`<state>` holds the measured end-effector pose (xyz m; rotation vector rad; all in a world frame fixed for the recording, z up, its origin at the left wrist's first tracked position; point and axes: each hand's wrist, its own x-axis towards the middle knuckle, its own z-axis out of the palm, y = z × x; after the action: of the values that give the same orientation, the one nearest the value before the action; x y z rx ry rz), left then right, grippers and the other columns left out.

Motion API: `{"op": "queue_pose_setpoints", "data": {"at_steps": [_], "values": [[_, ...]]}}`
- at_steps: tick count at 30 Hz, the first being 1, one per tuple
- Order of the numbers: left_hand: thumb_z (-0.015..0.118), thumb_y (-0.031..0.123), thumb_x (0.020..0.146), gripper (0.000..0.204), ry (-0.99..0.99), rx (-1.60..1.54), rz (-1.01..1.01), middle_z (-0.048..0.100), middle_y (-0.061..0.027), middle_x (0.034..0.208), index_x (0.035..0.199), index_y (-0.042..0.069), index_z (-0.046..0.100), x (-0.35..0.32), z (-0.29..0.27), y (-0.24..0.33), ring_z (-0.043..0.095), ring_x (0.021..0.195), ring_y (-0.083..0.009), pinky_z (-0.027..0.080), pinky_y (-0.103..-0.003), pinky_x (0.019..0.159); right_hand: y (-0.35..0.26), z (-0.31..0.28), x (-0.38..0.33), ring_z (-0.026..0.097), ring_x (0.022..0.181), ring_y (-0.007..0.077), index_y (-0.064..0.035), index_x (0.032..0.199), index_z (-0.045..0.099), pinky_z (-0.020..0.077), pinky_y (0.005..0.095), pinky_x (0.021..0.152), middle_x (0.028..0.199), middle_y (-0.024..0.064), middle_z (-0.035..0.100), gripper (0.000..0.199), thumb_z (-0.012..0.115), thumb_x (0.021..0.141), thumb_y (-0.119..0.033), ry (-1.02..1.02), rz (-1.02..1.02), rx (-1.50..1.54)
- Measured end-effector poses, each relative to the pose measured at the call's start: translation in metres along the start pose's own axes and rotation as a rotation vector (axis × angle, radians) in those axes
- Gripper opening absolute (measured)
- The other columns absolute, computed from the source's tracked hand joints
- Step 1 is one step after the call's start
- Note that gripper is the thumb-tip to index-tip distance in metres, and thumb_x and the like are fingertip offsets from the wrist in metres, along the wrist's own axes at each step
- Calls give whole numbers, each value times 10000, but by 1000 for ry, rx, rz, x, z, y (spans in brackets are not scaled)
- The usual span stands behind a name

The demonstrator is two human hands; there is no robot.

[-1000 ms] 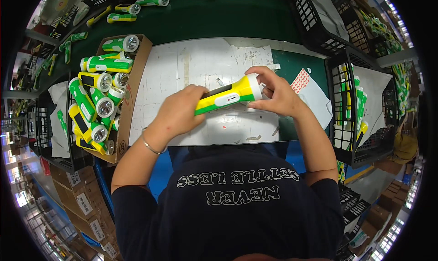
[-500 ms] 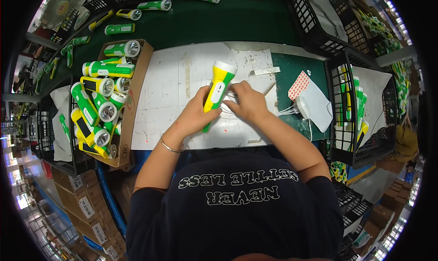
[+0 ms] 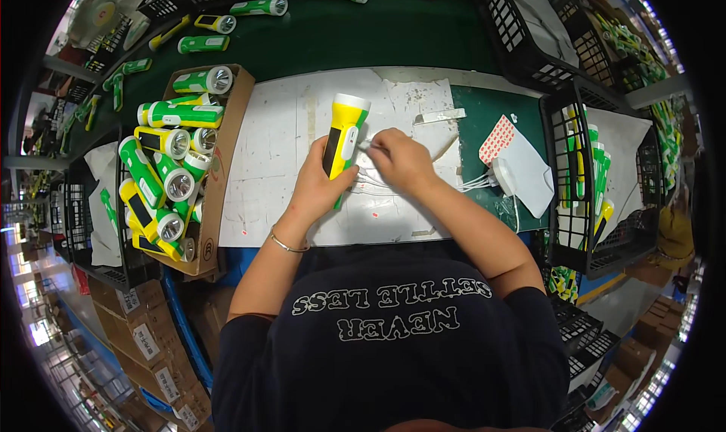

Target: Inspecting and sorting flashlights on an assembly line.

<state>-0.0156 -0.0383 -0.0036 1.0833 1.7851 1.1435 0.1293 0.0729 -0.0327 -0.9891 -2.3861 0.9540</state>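
Observation:
My left hand is wrapped round the lower body of a yellow, green and white flashlight. Its white head points away from me, and a dark panel shows on its left face. Close by its right side, my right hand has thumb and fingers pinched on the pale end of a white cable. Whether that end touches the flashlight cannot be made out. More white cables run below the right hand toward a round white device on the right.
An open cardboard box full of similar flashlights stands on the left of the white work surface. Several flashlights lie on the green belt beyond. Black crates flank the right side, beside a sheet of red stickers.
The flashlight has moved left and turned in my left hand, bringing its dark panel into sight. My right hand has shifted slightly left, fingers now pinched. Flashlights on the belt have slid slightly right.

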Motion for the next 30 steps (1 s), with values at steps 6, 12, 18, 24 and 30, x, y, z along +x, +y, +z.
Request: {"op": "queue_pose_setpoints", "data": {"at_steps": [6,12,18,24,30], "values": [[702,177,722,636,-22,1,-5,553,-156,1066,1228,-37,382,-1,4,-1,554,979,-222,446,-313,847,-5,-30,-6,556,712,59,24,962,594,456,214,627,765,40,625,250,655,807,-162,-73,133,871],[696,177,716,648,-9,92,75,535,-179,1092,1242,-28,379,-1,16,6,557,978,-280,442,-335,857,-20,-50,-11,493,644,19,16,897,643,402,166,588,770,-6,606,194,669,798,-150,-37,224,607],[668,141,720,616,181,501,348,490,-163,1025,1256,47,380,-11,19,19,565,859,-357,487,-397,727,-15,-47,-14,523,673,35,26,904,629,431,179,618,789,17,614,188,673,789,-116,-63,286,706],[677,125,722,624,184,561,270,479,-160,999,1262,47,374,-14,26,27,551,877,-347,487,-390,698,-11,-37,-17,555,692,66,40,874,605,449,191,625,786,42,617,207,679,776,-126,26,288,833],[676,121,722,609,178,492,312,456,-160,1031,1255,62,387,-7,30,24,560,857,-345,496,-391,699,-11,-37,-17,542,675,59,36,863,600,441,186,615,781,36,613,198,675,779,-127,33,343,981]]}}
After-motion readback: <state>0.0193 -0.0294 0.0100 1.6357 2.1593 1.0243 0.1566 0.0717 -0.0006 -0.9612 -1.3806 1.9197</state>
